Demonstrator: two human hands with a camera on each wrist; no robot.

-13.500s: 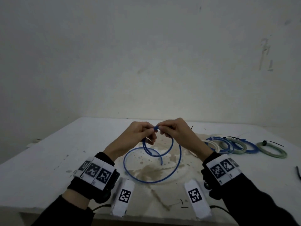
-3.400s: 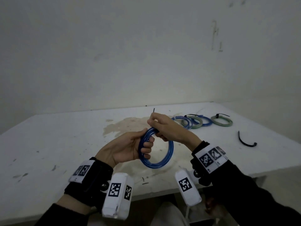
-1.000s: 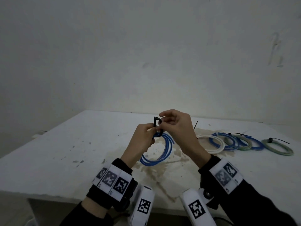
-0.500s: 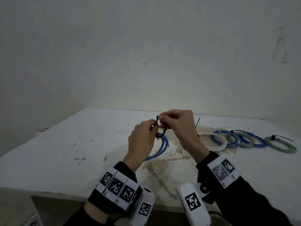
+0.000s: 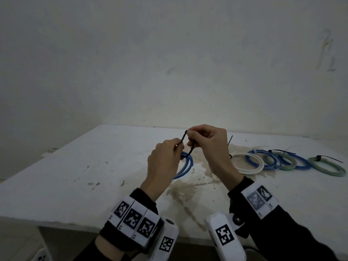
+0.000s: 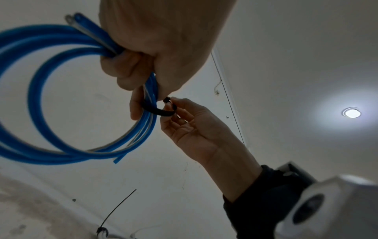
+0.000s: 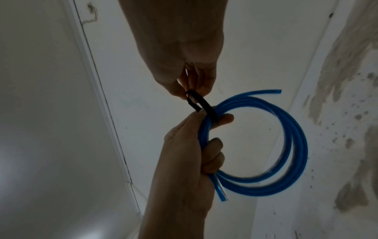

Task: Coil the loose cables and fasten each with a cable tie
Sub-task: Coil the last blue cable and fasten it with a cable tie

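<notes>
Above the counter (image 5: 79,166), left hand (image 5: 163,159) grips the blue coil (image 7: 286,145); right hand (image 5: 207,146) pinches the cable tie (image 6: 157,110) (unthreaded tail could slip, loops springing loose).

Blue cable (image 5: 185,167) glossy smooth plastic; cable tie (image 6: 157,110) black matt plastic; bench (image 5: 79,178) white matt, stained, rough.

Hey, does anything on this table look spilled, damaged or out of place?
Yes: a brown stain spreads over the white table under the hands, like a dried spill, with dark specks to its left. The tied coils lie tidily at right.
</notes>
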